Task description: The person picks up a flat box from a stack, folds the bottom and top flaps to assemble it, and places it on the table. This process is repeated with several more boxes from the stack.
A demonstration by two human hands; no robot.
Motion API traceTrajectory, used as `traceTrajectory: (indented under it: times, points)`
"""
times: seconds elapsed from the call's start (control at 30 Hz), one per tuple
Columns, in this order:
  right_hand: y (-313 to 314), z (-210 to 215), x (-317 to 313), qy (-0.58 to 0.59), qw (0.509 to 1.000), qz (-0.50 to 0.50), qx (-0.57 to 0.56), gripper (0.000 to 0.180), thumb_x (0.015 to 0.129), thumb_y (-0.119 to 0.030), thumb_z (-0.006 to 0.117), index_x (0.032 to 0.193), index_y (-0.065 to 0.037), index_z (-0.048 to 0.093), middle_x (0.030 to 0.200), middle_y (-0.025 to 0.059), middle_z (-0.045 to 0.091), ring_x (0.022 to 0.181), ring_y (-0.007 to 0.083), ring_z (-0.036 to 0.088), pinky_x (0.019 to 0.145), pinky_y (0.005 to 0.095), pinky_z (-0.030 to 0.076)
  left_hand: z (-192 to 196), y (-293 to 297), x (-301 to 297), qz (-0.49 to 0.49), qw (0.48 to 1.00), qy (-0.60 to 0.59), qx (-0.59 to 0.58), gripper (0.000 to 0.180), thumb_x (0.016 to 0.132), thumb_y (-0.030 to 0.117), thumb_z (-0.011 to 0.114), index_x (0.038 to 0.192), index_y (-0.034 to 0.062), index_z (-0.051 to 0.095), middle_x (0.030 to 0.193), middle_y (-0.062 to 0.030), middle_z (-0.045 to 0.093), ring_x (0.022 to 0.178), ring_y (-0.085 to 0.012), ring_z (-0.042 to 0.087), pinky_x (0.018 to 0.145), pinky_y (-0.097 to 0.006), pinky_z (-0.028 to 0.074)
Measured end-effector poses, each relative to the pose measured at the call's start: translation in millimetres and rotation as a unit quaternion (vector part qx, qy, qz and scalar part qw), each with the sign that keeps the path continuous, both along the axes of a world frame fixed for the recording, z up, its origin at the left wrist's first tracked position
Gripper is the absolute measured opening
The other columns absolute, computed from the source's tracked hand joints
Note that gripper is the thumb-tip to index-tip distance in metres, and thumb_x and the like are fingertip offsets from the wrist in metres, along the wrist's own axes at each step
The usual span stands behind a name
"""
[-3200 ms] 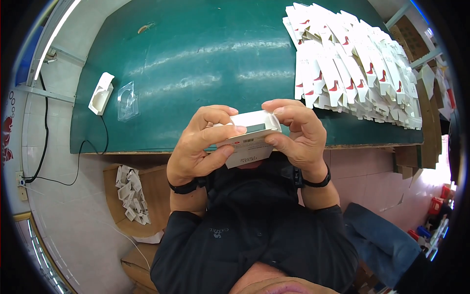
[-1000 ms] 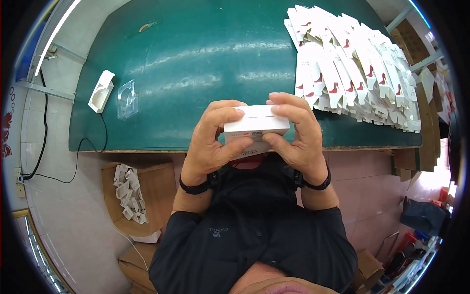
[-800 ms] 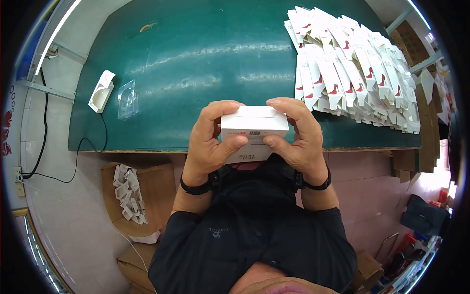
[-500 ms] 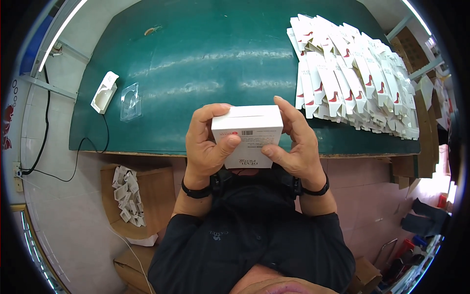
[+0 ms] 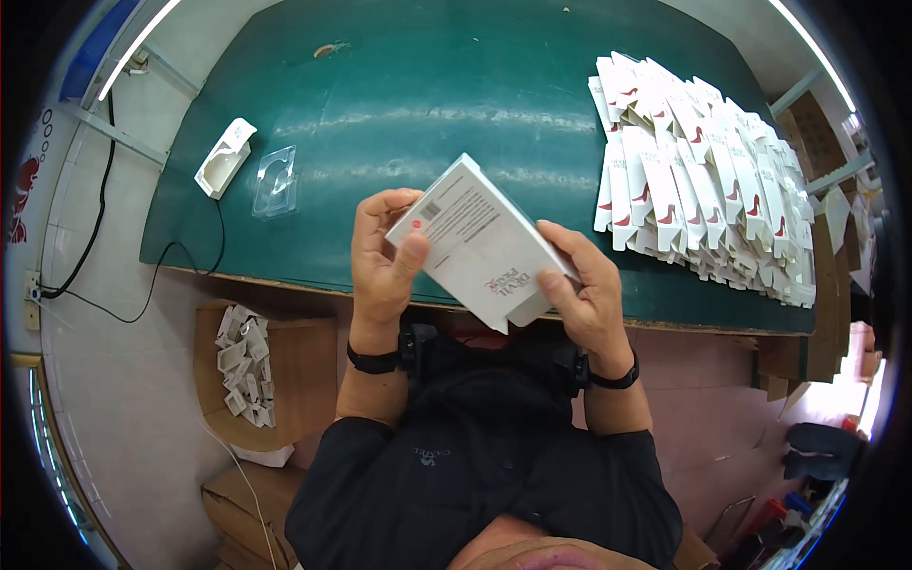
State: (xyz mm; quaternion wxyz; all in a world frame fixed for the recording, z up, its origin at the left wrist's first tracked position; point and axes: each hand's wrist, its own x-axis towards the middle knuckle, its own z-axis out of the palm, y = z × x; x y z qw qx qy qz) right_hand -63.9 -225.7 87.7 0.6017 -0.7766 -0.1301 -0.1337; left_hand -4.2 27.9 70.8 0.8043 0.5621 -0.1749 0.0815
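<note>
Between my hands, just over the table's near edge, a white printed carton (image 5: 480,249) is held tilted, its printed back toward me. My left hand (image 5: 385,252) grips its upper left corner, thumb on the printed face and fingers behind. On the lower right edge, my right hand (image 5: 584,285) pinches it between thumb and fingers. The carton's lower end shows a flap sticking out near its bottom corner. What is inside the carton is hidden.
A large heap of flat white cartons (image 5: 698,171) covers the table's right side. On the green table (image 5: 408,114), a white tray insert (image 5: 226,161) and a clear plastic tray (image 5: 275,183) lie at left. Below stands a cardboard box (image 5: 302,380) with white pieces. A black cable (image 5: 180,271) hangs nearby.
The carton has turned from square-on to a slant, its left corner lower than its top corner. My right hand has shifted to its lower right edge. The view has moved slightly.
</note>
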Motion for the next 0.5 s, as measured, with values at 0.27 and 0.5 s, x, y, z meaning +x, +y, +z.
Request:
traceTrajectory:
  times: [0.27, 0.5]
  points:
    - [-7, -13, 8, 0.097, 0.993, 0.062, 0.023, 0.036, 0.100, -0.026, 0.067, 0.122, 0.003, 0.069, 0.106, 0.0145, 0.074, 0.095, 0.0204, 0.070, 0.083, 0.0315, 0.055, 40, 41, 9, -0.085, 0.901, -0.180, 0.386, 0.097, 0.071, 0.035, 0.094, 0.151, 0.0101, 0.046, 0.160, -0.0192, 0.035, 0.143, -0.0346, 0.044, 0.111, -0.043, 0.045]
    - [-11, -21, 16, 0.153, 0.978, 0.137, 0.030, 0.039, 0.102, -0.027, 0.064, 0.124, 0.004, 0.069, 0.111, 0.0124, 0.074, 0.098, 0.0175, 0.068, 0.085, 0.0303, 0.053, 52, 43, 16, -0.191, 0.801, -0.215, 0.525, 0.098, 0.064, 0.025, 0.093, 0.150, 0.0116, 0.049, 0.158, -0.0225, 0.036, 0.142, -0.0409, 0.043, 0.112, -0.045, 0.044]
